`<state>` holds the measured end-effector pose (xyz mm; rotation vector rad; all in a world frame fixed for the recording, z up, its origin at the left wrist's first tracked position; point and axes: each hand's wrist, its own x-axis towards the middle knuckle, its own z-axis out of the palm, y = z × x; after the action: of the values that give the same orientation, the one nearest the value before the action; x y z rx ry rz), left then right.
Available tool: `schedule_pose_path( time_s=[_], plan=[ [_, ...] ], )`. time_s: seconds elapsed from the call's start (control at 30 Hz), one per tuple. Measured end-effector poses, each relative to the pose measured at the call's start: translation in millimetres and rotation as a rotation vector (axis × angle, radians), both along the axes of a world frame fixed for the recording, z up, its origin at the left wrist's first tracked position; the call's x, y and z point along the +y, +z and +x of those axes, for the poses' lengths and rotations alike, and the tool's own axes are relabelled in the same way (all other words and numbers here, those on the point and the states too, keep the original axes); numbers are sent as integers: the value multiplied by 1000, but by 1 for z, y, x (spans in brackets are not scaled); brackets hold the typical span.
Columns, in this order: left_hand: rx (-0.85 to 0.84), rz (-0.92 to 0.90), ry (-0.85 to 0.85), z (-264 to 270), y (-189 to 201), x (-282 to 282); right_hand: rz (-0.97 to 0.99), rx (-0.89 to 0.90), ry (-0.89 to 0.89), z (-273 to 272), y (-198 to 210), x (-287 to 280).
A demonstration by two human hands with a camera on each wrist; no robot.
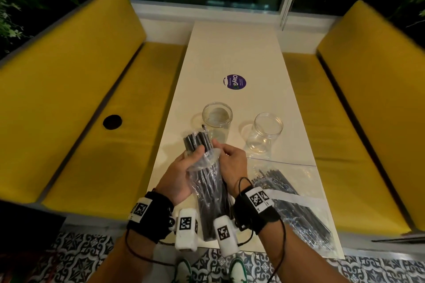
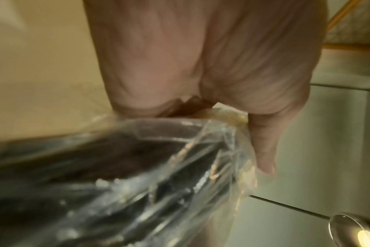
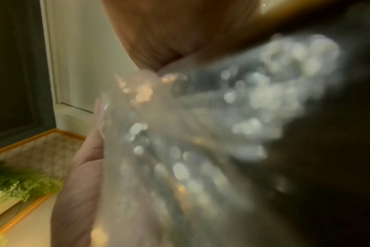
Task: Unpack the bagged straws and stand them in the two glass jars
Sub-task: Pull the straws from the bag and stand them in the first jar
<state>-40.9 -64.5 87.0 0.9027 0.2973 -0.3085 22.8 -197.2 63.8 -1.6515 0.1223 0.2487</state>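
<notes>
Yellow bench seats (image 1: 69, 89) flank a long white desk (image 1: 234, 53) that runs away from the person toward a window. Two clear glass jars stand upright on it, the left jar (image 1: 217, 119) and the right jar (image 1: 266, 133), near each other but apart, with a round purple sticker (image 1: 234, 82) farther back. Over the near end of the desk, both hands hold a clear plastic bag (image 1: 207, 179) of black straws (image 1: 197, 142). The bundle's long axis runs from the person's wrists up and away, tips leaning slightly left toward the left jar, bare ends sticking out of the bag's mouth. The left hand (image 1: 181, 172) is wrapped around the bundle, thumb across the straws. The right hand (image 1: 232, 161) pinches the bunched plastic at the bag's mouth; the right wrist view is too blurred to show the finger placement, so this rests on the head view. A second bag of straws (image 1: 296, 204) lies flat on the desk just right of the right wrist.
</notes>
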Motion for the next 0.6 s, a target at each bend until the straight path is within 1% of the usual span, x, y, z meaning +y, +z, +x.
schedule_pose_path(
  time_s=[0.13,0.2,0.27,0.37,0.43,0.5,0.57,0.6],
  plan=[
    [-44,63,1,2,-3,5,-64,-88,-32,-3,3,1],
    [-56,58,-35,3,0,7,-95,-92,11,-8,6,1],
    [-42,79,-37,6,-1,7,-143,-84,72,-12,10,-1],
    [36,162,42,8,-6,10,-151,-98,168,-15,22,-1],
    [47,143,159,8,-10,13,-191,-175,214,-15,28,-1],
    [48,121,242,8,-8,13,-176,-218,246,-17,32,1],
    [17,107,278,8,-3,13,-127,-208,168,-20,31,6],
    [4,77,270,8,1,13,-122,-216,122,-19,31,8]
  ],
)
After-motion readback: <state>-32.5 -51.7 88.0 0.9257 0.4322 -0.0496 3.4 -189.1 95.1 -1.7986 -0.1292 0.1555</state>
